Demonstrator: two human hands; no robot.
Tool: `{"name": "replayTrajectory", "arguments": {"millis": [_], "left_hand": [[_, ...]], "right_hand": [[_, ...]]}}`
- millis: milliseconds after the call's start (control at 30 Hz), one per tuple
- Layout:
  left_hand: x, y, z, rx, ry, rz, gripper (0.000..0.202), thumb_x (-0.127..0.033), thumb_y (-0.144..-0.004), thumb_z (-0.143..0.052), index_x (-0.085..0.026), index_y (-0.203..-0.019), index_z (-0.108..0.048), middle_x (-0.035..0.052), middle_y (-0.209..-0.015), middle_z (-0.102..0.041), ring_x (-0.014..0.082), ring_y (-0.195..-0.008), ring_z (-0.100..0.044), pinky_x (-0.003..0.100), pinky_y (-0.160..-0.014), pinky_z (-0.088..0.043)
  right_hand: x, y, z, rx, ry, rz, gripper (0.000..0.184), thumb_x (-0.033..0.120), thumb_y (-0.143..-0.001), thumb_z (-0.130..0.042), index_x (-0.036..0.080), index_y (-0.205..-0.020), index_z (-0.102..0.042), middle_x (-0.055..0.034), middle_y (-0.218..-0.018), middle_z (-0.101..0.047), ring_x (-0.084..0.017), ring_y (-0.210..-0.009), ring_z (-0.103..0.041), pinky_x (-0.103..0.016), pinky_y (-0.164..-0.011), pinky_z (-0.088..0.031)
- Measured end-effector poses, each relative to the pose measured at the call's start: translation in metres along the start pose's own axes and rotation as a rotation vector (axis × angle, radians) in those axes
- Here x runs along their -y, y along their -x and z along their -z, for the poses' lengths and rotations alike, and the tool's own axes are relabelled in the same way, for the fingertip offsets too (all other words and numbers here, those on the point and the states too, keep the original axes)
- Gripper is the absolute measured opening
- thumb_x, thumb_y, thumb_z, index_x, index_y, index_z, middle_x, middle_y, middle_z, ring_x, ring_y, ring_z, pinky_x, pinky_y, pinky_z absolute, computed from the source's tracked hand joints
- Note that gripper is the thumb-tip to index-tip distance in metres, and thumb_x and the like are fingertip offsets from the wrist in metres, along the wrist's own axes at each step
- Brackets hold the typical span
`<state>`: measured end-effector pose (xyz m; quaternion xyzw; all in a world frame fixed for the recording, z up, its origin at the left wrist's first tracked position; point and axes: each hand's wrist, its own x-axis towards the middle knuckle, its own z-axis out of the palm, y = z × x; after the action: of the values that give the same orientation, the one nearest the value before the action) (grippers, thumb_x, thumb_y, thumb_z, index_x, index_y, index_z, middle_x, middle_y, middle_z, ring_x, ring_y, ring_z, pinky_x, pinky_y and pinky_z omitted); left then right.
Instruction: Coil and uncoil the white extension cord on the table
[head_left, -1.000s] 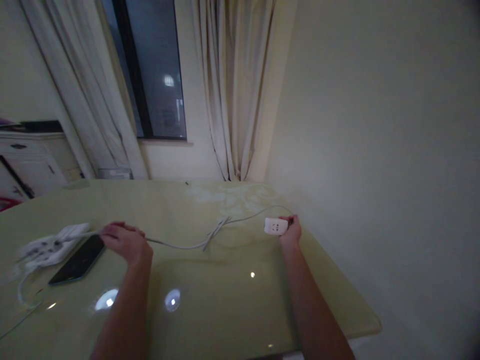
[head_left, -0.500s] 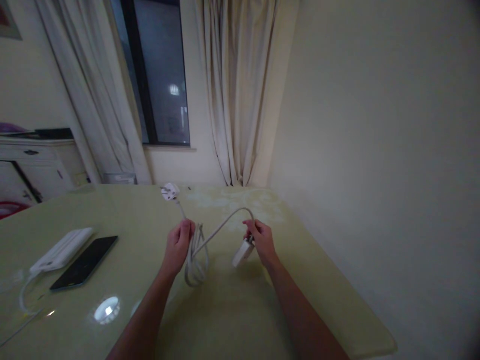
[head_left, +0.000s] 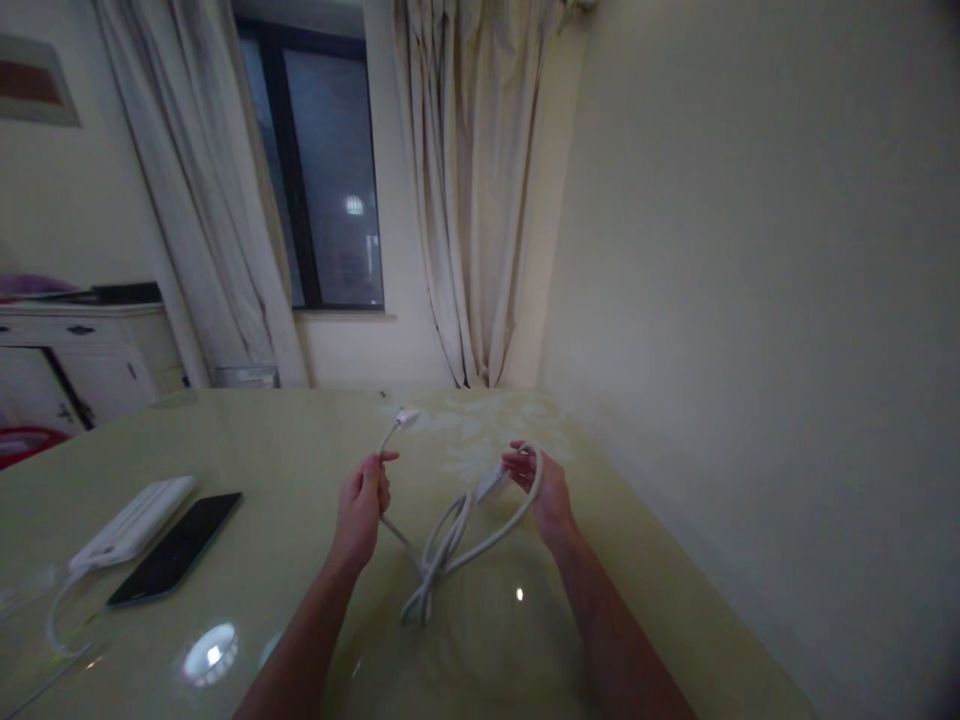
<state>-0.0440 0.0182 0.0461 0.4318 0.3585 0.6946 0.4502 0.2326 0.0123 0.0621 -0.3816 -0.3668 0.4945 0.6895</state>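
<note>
A pale grey power cord (head_left: 442, 560) hangs between my two hands, its middle bunched in loose, crossing loops above the table. My left hand (head_left: 364, 503) is closed on it a short way below the white plug (head_left: 407, 417), which sticks up and away from me. At the other end is a small white block (head_left: 492, 484), with the fingers of my right hand (head_left: 545, 490) closed at its near right side. The cord arches over those fingers before dropping back to the loops. Part of the right-hand grip is hidden by this arch.
On the glossy greenish table (head_left: 285, 440), a white power bank (head_left: 135, 522) with a cable lies at left beside a dark phone (head_left: 176, 548). A wall (head_left: 750, 300) runs along the right side; curtains (head_left: 480, 200) and a window (head_left: 334, 180) are behind the table.
The loops have left my left hand and now hang lower, between the hands. The plug has swung right, and the white block has turned up. The view has tilted up slightly.
</note>
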Motion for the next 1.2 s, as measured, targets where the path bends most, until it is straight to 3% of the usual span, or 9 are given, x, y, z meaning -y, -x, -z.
{"name": "replayTrajectory", "arguments": {"millis": [100,233,400,467,567,667,800,967,1200], "left_hand": [[-0.004,-0.004,0.001,-0.069,0.167,-0.032,0.049,-0.057,-0.081,-0.076,-0.017,-0.106,-0.065,-0.0101,-0.063,-0.027,0.0051,-0.048,-0.022,0.016,-0.041,-0.020],[-0.015,-0.008,0.008,-0.247,0.147,-0.189,0.038,-0.052,-0.086,-0.072,-0.021,-0.104,-0.058,-0.0100,-0.062,-0.032,0.0066,-0.048,-0.026,0.017,-0.042,-0.023],[-0.032,-0.009,0.029,-0.758,-0.255,-0.572,0.026,-0.043,-0.099,-0.053,-0.019,-0.108,-0.055,-0.0078,-0.065,-0.042,0.0106,-0.052,-0.037,0.023,-0.049,-0.030],[-0.032,-0.007,0.032,-0.854,-0.375,-0.703,0.023,-0.040,-0.099,-0.050,-0.018,-0.106,-0.054,-0.0051,-0.072,-0.046,0.0132,-0.060,-0.044,0.026,-0.058,-0.037],[-0.020,0.002,0.024,-0.672,-0.593,-0.732,0.022,-0.038,-0.099,-0.045,-0.019,-0.100,-0.056,0.0017,-0.083,-0.055,0.0190,-0.078,-0.055,0.032,-0.074,-0.043],[0.001,0.015,0.005,-0.371,-0.691,-0.585,0.025,-0.040,-0.098,-0.044,-0.021,-0.099,-0.060,0.0043,-0.080,-0.061,0.0207,-0.074,-0.057,0.032,-0.071,-0.045],[0.019,0.031,-0.018,-0.178,-0.641,-0.468,0.031,-0.047,-0.096,-0.046,-0.022,-0.102,-0.064,0.0035,-0.073,-0.063,0.0203,-0.064,-0.056,0.031,-0.065,-0.045],[0.036,0.041,-0.029,0.065,-0.599,-0.379,0.035,-0.051,-0.097,-0.044,-0.023,-0.091,-0.064,0.0036,-0.068,-0.065,0.0195,-0.058,-0.058,0.030,-0.059,-0.045],[0.036,0.041,-0.031,0.273,-0.717,-0.366,0.050,-0.053,-0.101,-0.039,-0.022,-0.071,-0.064,0.0038,-0.060,-0.063,0.0165,-0.056,-0.057,0.027,-0.060,-0.041]], "right_hand": [[0.009,-0.004,0.009,0.041,-0.259,-0.163,0.041,0.057,-0.078,-0.071,0.020,-0.095,-0.075,-0.0113,-0.100,-0.079,-0.025,-0.097,-0.074,-0.036,-0.083,-0.060],[0.025,-0.024,0.020,0.026,-0.192,-0.096,0.036,0.035,-0.071,-0.082,0.024,-0.104,-0.072,-0.0079,-0.112,-0.077,-0.023,-0.102,-0.073,-0.035,-0.084,-0.060],[0.079,-0.065,0.004,-0.190,0.190,0.438,0.048,0.030,-0.081,-0.068,0.026,-0.128,-0.064,-0.0090,-0.138,-0.065,-0.019,-0.096,-0.071,-0.031,-0.074,-0.057],[0.103,-0.071,-0.010,-0.185,0.330,0.692,0.052,0.032,-0.091,-0.057,0.029,-0.143,-0.054,-0.0094,-0.151,-0.055,-0.018,-0.098,-0.069,-0.030,-0.075,-0.055],[0.113,-0.061,-0.033,-0.035,0.481,0.839,0.056,0.032,-0.099,-0.046,0.029,-0.155,-0.041,-0.0113,-0.156,-0.049,-0.017,-0.089,-0.068,-0.031,-0.075,-0.053],[0.084,-0.037,-0.049,0.068,0.569,0.820,0.050,0.031,-0.100,-0.043,0.026,-0.149,-0.051,-0.0112,-0.148,-0.058,-0.016,-0.076,-0.065,-0.033,-0.077,-0.053],[0.015,0.003,-0.060,0.099,0.567,0.603,0.046,0.034,-0.098,-0.046,0.025,-0.142,-0.061,-0.0078,-0.119,-0.074,-0.016,-0.066,-0.062,-0.033,-0.076,-0.054],[-0.059,0.043,-0.075,0.194,0.372,0.295,0.037,0.042,-0.092,-0.060,0.022,-0.122,-0.072,-0.0092,-0.112,-0.074,-0.017,-0.065,-0.066,-0.033,-0.069,-0.055],[-0.083,0.057,-0.077,0.221,0.120,0.046,0.046,0.044,-0.072,-0.080,0.018,-0.109,-0.076,-0.0029,-0.075,-0.068,-0.014,-0.059,-0.053,-0.023,-0.049,-0.040]]}}
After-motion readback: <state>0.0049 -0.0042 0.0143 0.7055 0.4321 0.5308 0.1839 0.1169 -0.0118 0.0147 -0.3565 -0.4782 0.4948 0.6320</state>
